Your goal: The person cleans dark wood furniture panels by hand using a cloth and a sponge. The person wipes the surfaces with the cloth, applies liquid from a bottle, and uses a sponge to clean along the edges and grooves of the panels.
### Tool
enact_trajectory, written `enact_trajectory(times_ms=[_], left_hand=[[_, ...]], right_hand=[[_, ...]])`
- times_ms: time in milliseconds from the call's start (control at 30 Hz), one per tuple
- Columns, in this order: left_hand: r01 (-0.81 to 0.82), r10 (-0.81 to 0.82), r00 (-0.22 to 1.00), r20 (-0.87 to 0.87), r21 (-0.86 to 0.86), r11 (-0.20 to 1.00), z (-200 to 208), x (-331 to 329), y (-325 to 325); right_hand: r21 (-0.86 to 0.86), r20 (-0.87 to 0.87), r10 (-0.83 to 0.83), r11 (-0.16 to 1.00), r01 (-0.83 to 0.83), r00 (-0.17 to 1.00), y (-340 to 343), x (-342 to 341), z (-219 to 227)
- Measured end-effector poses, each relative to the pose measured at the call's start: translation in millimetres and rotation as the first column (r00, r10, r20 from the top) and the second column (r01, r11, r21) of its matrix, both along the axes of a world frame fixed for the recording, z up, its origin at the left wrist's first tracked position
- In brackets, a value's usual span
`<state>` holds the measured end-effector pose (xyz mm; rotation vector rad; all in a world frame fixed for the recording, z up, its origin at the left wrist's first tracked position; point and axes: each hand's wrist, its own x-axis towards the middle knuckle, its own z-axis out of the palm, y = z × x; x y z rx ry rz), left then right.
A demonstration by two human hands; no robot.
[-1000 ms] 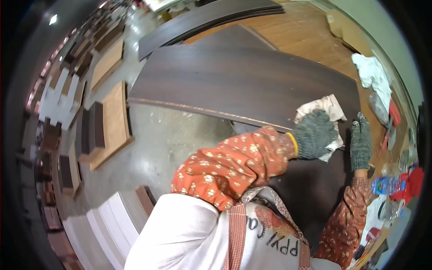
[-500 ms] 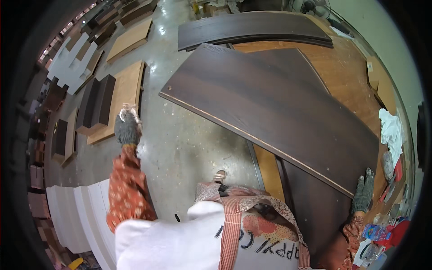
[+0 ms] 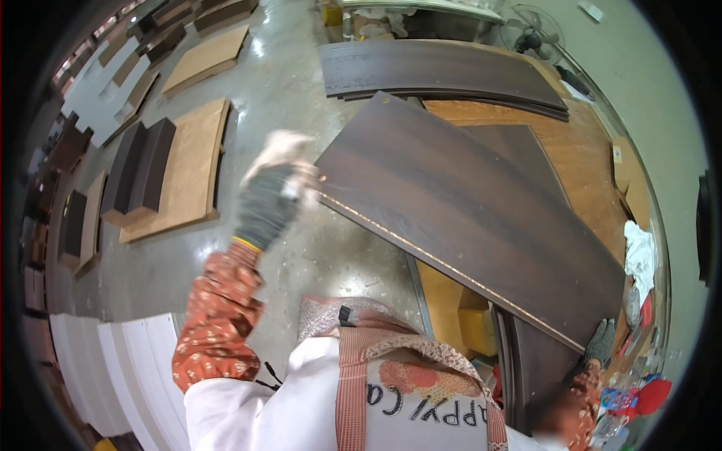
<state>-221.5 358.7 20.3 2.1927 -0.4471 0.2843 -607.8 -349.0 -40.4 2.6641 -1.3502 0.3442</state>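
Note:
A dark brown wood-grain panel [image 3: 459, 218] lies at a slant over other dark boards, with a pale strip along its near long edge. My left hand [image 3: 267, 203], in a grey glove and smeared by motion, is closed on a whitish rag [image 3: 282, 150] beside the panel's left corner. Whether the rag touches the panel I cannot tell. At the panel's near right corner my right hand [image 3: 599, 342], also gloved, rests against the edge with its fingers stretched out; its thumb is hidden.
Stacked dark boards [image 3: 444, 71] lie at the far end of the brown work surface [image 3: 489, 111]. A fan [image 3: 532, 34] stands by the wall. White cloth [image 3: 639, 255] and plastic bottles lie along the right. Wooden boards [image 3: 192, 165] and white panels [image 3: 139, 368] are on the left.
My left hand has swung right with the rag, from over the floor to the panel's left corner. The view has shifted; my right hand stays at the near right corner.

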Motion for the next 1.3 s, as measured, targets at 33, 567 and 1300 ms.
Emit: enact_trajectory(times_ms=[33, 567, 1300], left_hand=[[-0.217, 0.273, 0.939, -0.210, 0.256, 0.942, 15, -2, 28], [0.665, -0.676, 0.736, -0.043, -0.142, 0.733, 23, -51, -112], [0.280, -0.793, 0.537, 0.286, 0.827, 0.488, -44, -7, -133]], right_hand=[[0.000, 0.009, -0.013, 1.000, 0.013, 1.000, 7, 3, 1], [0.269, 0.717, 0.640, 0.114, -0.956, 0.278, 405, 281, 102], [-0.325, 0.233, 0.368, 0.902, -0.285, 0.900, 126, 40, 39]])
